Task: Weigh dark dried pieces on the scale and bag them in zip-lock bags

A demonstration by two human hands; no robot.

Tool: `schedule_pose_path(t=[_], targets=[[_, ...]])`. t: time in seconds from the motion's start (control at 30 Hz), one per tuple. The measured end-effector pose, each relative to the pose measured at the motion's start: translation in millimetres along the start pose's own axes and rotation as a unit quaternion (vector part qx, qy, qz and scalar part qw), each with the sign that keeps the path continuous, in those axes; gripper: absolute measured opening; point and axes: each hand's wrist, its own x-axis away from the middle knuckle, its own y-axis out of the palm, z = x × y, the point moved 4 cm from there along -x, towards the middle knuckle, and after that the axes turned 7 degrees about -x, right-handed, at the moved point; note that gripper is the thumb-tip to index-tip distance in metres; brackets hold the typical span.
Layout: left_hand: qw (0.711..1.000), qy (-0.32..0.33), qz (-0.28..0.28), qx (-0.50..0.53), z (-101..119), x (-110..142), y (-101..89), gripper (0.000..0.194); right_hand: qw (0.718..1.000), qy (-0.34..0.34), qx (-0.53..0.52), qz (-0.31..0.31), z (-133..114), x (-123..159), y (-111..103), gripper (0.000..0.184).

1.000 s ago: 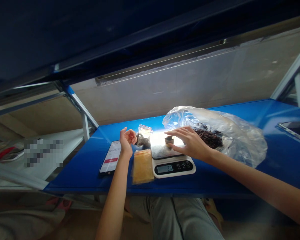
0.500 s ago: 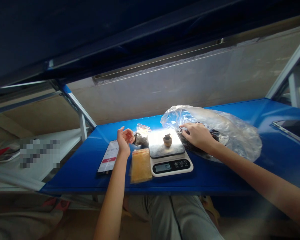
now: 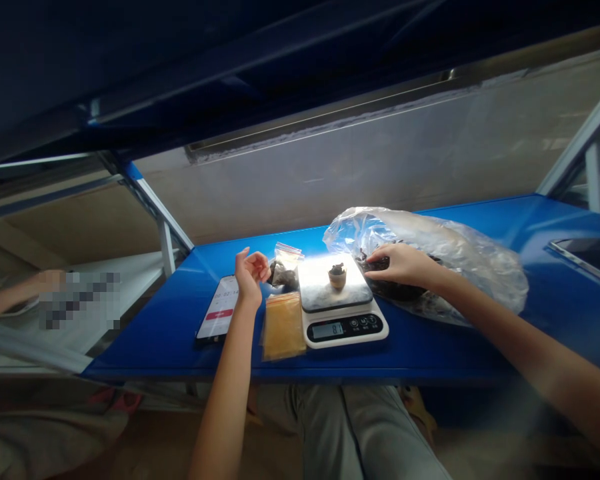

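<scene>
Blue metal table [image 3: 145, 353]: kitchen scale [image 3: 345, 330] readout up to about 8.1, small cup [image 3: 337, 280] on platform. Right hand [image 3: 405, 265] on dark pieces [image 3: 390, 288] in clear plastic bag [image 3: 460, 250], pinch unclear; left hand [image 3: 250, 277] loosely curled, empty, beside zip bag [image 3: 285, 270].

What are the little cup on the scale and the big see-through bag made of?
The little cup looks like dull brown clay or wood, but it's too small to tell which. The big bag looks like thin clear plastic: it's wrinkled and shiny, and you can see through it.
</scene>
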Motion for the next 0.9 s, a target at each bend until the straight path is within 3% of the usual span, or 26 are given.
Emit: schedule_pose_path(t=[0.2, 0.9], targets=[[1.000, -0.003, -0.008, -0.003, -0.5, 0.1, 0.3, 0.048, 0.999, -0.034, 0.004, 0.009, -0.8, 0.4, 0.2, 0.029], [1.000, -0.002, 0.002, 0.010, -6.2, -2.7, -3.7, 0.039, 0.997, 0.027, -0.057, 0.039, -4.5, 0.4, 1.0, 0.021]])
